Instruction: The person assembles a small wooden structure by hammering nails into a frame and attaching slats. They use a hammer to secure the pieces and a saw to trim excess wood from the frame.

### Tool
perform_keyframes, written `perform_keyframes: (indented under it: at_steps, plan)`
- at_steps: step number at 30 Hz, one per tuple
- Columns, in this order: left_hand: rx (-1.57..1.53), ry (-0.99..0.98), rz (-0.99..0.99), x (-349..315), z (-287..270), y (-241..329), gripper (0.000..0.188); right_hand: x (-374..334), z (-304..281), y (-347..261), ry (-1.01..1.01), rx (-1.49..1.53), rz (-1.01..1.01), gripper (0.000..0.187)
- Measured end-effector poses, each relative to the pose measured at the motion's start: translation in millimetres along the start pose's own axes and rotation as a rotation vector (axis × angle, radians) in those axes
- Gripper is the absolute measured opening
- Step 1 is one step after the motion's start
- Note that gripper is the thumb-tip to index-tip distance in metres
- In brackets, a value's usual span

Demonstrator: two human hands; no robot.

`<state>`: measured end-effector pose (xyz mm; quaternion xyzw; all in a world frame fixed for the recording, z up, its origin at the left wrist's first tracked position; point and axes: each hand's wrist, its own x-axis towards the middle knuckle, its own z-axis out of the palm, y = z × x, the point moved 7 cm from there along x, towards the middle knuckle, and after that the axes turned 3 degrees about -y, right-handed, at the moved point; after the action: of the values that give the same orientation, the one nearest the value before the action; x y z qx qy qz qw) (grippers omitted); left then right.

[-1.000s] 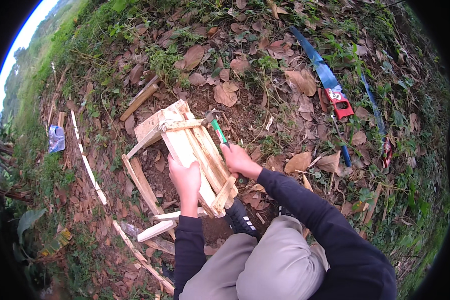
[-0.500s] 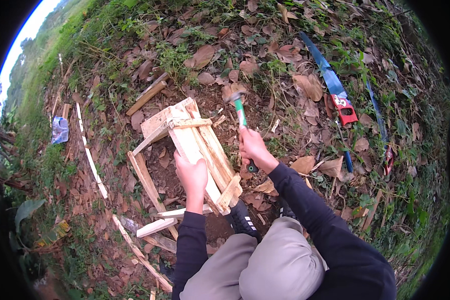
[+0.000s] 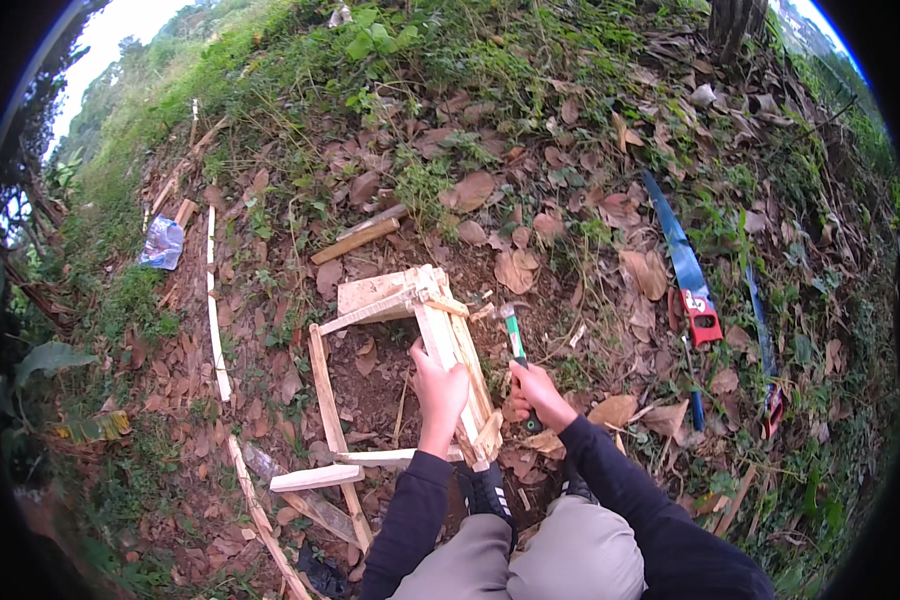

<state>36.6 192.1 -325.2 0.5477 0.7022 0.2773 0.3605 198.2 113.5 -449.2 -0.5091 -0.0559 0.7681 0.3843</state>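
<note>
A rough wooden frame (image 3: 436, 333) of nailed boards and strips rests on the ground in front of my feet. My left hand (image 3: 440, 392) is closed around the long pale board on its right side, and the fingers are partly hidden behind it. My right hand (image 3: 538, 394) grips a claw hammer (image 3: 513, 330) by its green and black handle. The hammer's metal head points away from me, just right of the frame's far corner. The frame's left leg (image 3: 327, 390) and a lower crosspiece (image 3: 395, 457) reach back toward me.
On the right lie a red-handled saw (image 3: 685, 262), another saw (image 3: 759, 330) and a blue-handled tool (image 3: 695, 395). Wooden strips (image 3: 216, 310) and a crumpled clear plastic bag (image 3: 162, 243) are on the left. A short wood offcut (image 3: 357, 240) lies beyond the frame. Dry leaves cover the ground.
My view has tilted up and shifted left, so everything sits lower and further right. The frame has been turned more upright, and the hammer has come down beside it.
</note>
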Motion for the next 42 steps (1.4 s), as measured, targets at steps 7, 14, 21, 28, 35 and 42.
perform_keyframes:
  at_steps: [7, 14, 21, 28, 35, 42]
  plan:
    - [-0.004, -0.049, -0.023, 42, -15, -4, 0.072, -2, 1, -2, 0.049, -0.162, -0.133, 0.036]
    - [-0.078, -0.088, 0.061, 40, -2, -21, 0.077, 15, -1, -15, 0.032, -0.209, -0.147, 0.035]
    - [-0.257, -0.144, 0.044, 41, 5, -24, 0.077, 28, 9, -15, -0.001, -0.198, -0.066, 0.037]
    - [-0.113, -0.055, 0.053, 33, 15, -3, 0.077, 24, 17, -29, 0.289, 0.257, -0.410, 0.037]
    - [-0.090, -0.031, 0.022, 31, 6, -6, 0.074, 18, 6, -48, 0.065, 0.177, -0.204, 0.037]
    - [-0.157, -0.008, 0.038, 29, 15, -2, 0.071, 40, 24, -12, -0.132, 0.022, 0.066, 0.037]
